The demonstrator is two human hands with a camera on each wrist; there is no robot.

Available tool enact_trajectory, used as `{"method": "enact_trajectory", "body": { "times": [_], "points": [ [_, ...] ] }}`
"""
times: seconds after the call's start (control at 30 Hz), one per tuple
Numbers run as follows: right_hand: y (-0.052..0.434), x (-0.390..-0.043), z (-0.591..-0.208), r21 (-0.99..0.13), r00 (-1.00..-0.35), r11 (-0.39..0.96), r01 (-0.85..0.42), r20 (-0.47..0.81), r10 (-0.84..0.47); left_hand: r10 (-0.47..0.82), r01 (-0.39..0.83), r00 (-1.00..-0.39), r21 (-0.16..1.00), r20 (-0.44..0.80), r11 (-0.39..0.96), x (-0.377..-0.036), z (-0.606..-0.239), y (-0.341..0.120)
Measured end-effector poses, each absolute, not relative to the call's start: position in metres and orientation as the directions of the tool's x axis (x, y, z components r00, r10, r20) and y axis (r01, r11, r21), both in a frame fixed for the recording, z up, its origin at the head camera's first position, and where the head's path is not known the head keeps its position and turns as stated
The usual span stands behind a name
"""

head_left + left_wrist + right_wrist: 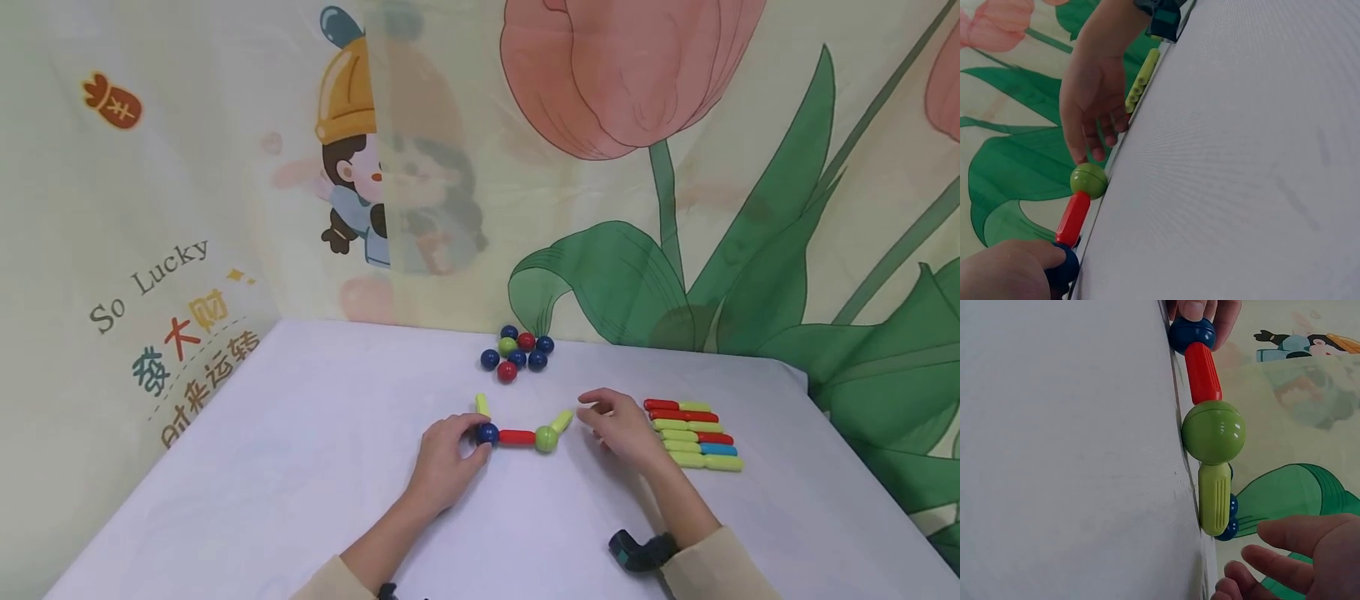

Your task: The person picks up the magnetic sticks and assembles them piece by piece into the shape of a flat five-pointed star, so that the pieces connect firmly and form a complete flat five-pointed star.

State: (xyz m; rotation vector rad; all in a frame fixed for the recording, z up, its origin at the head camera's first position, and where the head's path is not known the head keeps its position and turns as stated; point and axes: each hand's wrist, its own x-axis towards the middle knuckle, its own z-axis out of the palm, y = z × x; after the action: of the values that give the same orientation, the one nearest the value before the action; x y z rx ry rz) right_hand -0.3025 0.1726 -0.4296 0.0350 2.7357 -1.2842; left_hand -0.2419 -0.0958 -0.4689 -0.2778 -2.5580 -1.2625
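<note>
A small chain lies on the white table (315, 467): a yellow-green stick (482, 405), a blue ball (487, 433), a red stick (517, 437), a green ball (546, 438) and another yellow-green stick (562, 420). My left hand (448, 460) grips the blue ball (1191, 332) with thumb and fingers. My right hand (617, 427) hovers just right of the angled yellow-green stick (1214, 499), fingers loosely bent and holding nothing; a small gap shows between them. The red stick (1073, 217) and green ball (1089, 180) show in the left wrist view.
Several loose balls (516, 353) in blue, red and green cluster near the back of the table. A row of several sticks (693, 435) lies to the right of my right hand. A printed cloth backdrop (600, 167) hangs behind.
</note>
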Motion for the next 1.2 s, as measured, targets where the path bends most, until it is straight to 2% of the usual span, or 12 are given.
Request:
{"method": "enact_trajectory", "body": {
  "times": [0.13,0.4,0.77,0.93,1.2],
  "points": [
    [0.165,-0.307,-0.427,-0.730,-1.000,0.683,0.009,-0.011,0.001,0.051,0.285,-0.946,0.744,0.320,0.604,-0.244,-0.469,-0.096],
    [0.135,-0.327,-0.426,-0.720,-0.990,0.680,-0.140,0.103,-0.095,0.058,0.292,-0.944,0.737,0.326,0.609,-0.245,-0.470,-0.096],
    [0.094,-0.342,-0.424,-0.672,-0.982,0.716,-0.186,0.105,-0.157,0.066,0.284,-0.948,0.736,0.311,0.615,-0.242,-0.469,-0.094],
    [0.085,-0.347,-0.421,-0.630,-0.974,0.744,-0.222,0.117,-0.192,0.075,0.320,-0.933,0.718,0.351,0.618,-0.242,-0.471,-0.095],
    [0.073,-0.359,-0.427,-0.568,-0.977,0.796,-0.211,0.103,-0.186,0.080,0.347,-0.920,0.703,0.384,0.621,-0.244,-0.471,-0.097]
  ]
}}
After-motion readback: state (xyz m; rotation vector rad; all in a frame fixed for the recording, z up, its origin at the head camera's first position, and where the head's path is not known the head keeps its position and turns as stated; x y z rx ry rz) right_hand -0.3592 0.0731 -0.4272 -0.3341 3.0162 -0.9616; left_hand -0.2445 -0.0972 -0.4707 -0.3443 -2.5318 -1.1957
